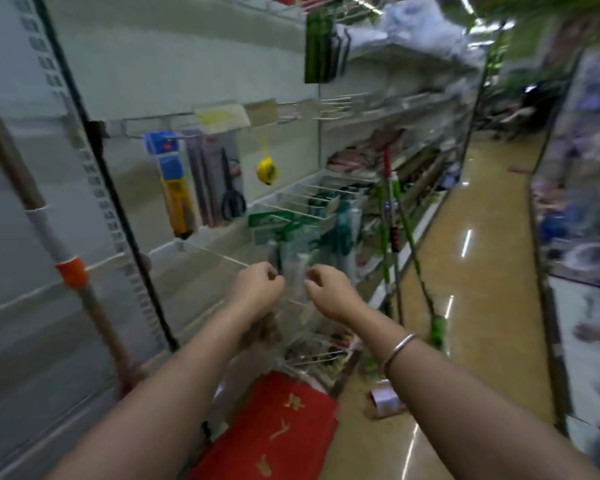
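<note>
Both my arms reach toward a store peg wall. My left hand [257,289] and my right hand [328,291] have curled fingers and pinch the two side edges of a clear plastic packet [295,271] held between them. The packet is at the tip of a bare wire peg [215,254] that juts out from the wall toward my left hand. A silver bangle [397,351] sits on my right wrist. The picture is blurred, so the packet's contents stay unclear.
Above hang a blue and yellow tool pack [172,181], black scissors [231,188] and a yellow tape measure [267,171]. Green packs fill pegs [291,226] to the right. A wooden pole [73,275] leans at left. A red mat [278,427] lies below. The glossy aisle floor [471,271] runs to the right.
</note>
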`<state>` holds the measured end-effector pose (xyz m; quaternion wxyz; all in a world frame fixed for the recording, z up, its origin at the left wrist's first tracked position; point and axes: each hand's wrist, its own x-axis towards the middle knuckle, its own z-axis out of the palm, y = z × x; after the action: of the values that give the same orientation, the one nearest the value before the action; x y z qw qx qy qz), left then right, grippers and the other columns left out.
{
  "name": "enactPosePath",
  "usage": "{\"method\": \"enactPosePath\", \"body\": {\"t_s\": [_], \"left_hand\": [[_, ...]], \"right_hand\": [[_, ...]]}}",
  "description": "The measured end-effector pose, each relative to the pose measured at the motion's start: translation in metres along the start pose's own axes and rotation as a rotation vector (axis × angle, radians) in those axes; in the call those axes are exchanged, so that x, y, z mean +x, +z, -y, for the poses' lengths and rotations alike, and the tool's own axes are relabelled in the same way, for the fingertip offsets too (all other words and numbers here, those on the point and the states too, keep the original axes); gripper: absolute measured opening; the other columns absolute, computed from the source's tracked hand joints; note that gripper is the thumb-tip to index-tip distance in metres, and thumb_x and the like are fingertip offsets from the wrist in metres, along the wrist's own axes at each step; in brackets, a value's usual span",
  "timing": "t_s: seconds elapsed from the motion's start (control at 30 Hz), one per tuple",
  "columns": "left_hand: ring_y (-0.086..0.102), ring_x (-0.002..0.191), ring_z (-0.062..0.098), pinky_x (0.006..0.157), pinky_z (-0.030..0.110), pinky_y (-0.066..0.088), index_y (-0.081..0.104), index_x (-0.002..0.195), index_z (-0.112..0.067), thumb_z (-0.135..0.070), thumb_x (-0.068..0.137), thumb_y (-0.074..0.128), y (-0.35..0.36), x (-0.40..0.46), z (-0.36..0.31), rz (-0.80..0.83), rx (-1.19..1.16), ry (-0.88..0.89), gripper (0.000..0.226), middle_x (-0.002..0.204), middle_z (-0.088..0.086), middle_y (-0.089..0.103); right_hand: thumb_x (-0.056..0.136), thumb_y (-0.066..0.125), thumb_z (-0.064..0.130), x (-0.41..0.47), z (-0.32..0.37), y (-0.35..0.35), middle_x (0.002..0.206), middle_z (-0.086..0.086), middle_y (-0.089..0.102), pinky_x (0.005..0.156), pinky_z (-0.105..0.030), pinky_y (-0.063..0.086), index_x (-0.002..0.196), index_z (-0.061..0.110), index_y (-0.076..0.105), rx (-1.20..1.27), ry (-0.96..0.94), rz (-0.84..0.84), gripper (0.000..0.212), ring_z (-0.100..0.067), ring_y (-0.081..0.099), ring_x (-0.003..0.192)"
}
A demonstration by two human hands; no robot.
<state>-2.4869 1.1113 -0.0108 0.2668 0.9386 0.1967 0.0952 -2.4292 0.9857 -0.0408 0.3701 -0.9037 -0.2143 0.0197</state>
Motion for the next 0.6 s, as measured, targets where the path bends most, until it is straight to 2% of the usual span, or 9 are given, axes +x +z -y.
{"method": "enactPosePath", "body": {"t_s": [0.1,0.2,0.27,0.37,0.47,0.6], "left_hand": [[0.058,0.093,0.027,0.075,0.031,0.046,0.058,0.094,-0.018,-0.027,0.090,0.049,0.069,0.029,-0.051,0.100,-0.090,0.050,0.013,0.103,0.008,0.065],[0.058,0.102,0.025,0.082,0.033,0.048,0.061,0.107,-0.013,-0.029,0.092,0.049,0.124,0.056,-0.095,0.147,-0.149,0.090,0.025,0.109,0.006,0.064],[0.059,0.103,0.025,0.086,0.034,0.049,0.063,0.107,-0.014,-0.031,0.092,0.050,0.155,0.073,-0.121,0.163,-0.166,0.105,0.026,0.109,0.007,0.065],[0.059,0.098,0.024,0.081,0.033,0.047,0.063,0.101,-0.016,-0.032,0.090,0.051,0.193,0.103,-0.159,0.204,-0.183,0.132,0.022,0.105,0.005,0.065],[0.058,0.091,0.023,0.081,0.035,0.048,0.060,0.090,-0.017,-0.030,0.091,0.050,0.223,0.141,-0.195,0.235,-0.179,0.178,0.016,0.094,0.005,0.063],[0.059,0.091,0.023,0.081,0.034,0.049,0.063,0.099,-0.014,-0.028,0.091,0.051,0.268,0.205,-0.233,0.290,-0.200,0.203,0.020,0.090,0.002,0.060]], "right_hand": [[0.091,0.047,0.024,0.014,-0.076,-0.053,0.108,-0.014,0.065,0.087,-0.043,0.051,0.106,0.006,0.061,-0.041,0.117,-0.043,0.028,-0.031,0.060,0.100],[0.091,0.046,0.022,0.027,-0.139,-0.097,0.108,-0.011,0.065,0.085,-0.037,0.051,0.109,0.009,0.062,-0.026,0.197,-0.076,0.028,-0.029,0.061,0.100],[0.091,0.045,0.021,0.033,-0.172,-0.116,0.107,-0.011,0.065,0.085,-0.036,0.051,0.108,0.007,0.061,-0.007,0.246,-0.078,0.027,-0.029,0.061,0.098],[0.091,0.045,0.020,0.053,-0.213,-0.135,0.105,-0.012,0.065,0.084,-0.042,0.052,0.107,0.009,0.061,0.017,0.301,-0.080,0.025,-0.029,0.061,0.094],[0.093,0.045,0.021,0.086,-0.246,-0.149,0.109,-0.010,0.064,0.083,-0.038,0.051,0.112,0.011,0.061,0.021,0.305,-0.091,0.027,-0.026,0.060,0.095],[0.092,0.046,0.021,0.142,-0.287,-0.158,0.114,-0.010,0.064,0.085,-0.036,0.050,0.115,0.012,0.060,0.044,0.330,-0.081,0.029,-0.024,0.059,0.098]]}}
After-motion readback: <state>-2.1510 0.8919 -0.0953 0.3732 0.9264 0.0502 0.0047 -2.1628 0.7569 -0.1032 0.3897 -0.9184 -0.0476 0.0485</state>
